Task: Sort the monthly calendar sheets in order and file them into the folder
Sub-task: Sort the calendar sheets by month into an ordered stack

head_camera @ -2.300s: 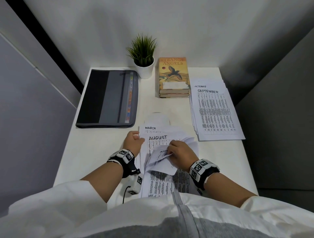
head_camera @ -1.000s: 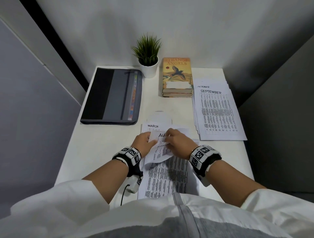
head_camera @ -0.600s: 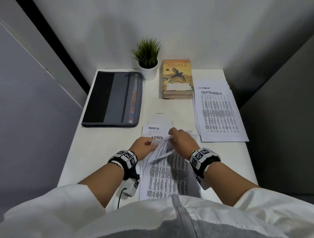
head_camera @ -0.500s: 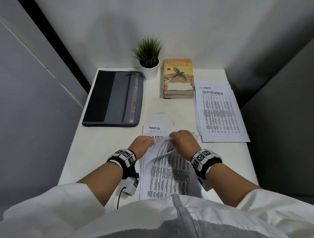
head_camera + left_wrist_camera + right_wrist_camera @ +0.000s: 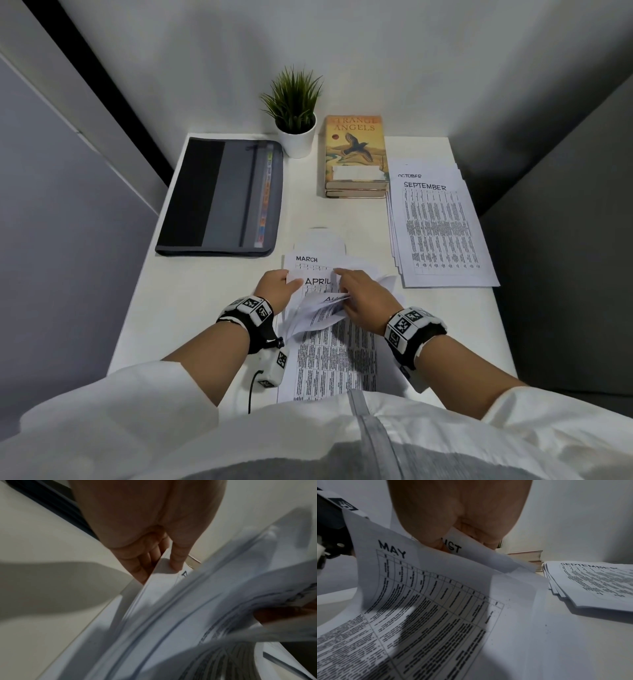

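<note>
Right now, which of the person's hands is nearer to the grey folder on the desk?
The left. The left hand sits just below the grey folder's near right corner, pinching the sheets. The right hand is farther to the right, across the sheets from it.

At the back of my white desk (image 5: 191, 301) I see a potted plant (image 5: 295, 113), with a stack of two books (image 5: 355, 154) just right of it.

A loose stack of white calendar sheets (image 5: 329, 363) lies near the counter's front edge, APRIL sheet (image 5: 317, 281) showing, MARCH sheet (image 5: 308, 262) behind, a bent AUGUST sheet (image 5: 325, 308) lifted. A SEPTEMBER pile (image 5: 442, 233) lies right. The closed grey folder (image 5: 222, 197) lies left.
</note>
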Available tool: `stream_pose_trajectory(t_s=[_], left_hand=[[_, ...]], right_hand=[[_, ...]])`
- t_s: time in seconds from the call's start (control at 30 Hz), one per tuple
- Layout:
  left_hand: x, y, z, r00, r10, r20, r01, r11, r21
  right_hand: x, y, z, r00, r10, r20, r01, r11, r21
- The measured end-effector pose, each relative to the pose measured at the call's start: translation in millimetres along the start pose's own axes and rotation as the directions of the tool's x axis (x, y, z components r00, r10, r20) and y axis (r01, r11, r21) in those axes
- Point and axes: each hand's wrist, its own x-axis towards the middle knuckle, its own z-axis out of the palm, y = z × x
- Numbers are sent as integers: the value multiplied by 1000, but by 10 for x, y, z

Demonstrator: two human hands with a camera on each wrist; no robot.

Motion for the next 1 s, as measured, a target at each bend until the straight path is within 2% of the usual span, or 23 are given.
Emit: stream_pose_trajectory(t_s=[0.33, 0.53, 0.8, 1.0], left_hand=[[11, -34, 10, 999, -40, -9, 39, 992, -123], [-3, -47, -12, 999, -37, -18, 35, 995, -93], [-76, 6, 12, 1000, -29, -3, 28, 981, -194], [-75, 3, 9, 999, -47, -25, 43, 989, -140]], right_hand=[[-21, -17, 36, 996, -28, -80, 20, 995, -99], [-42, -18, 50, 998, -3, -59, 3, 1000, -14], [-54, -45, 39, 998, 6, -66, -9, 999, -52], [-109, -59, 26, 996, 33, -86, -36, 999, -30]])
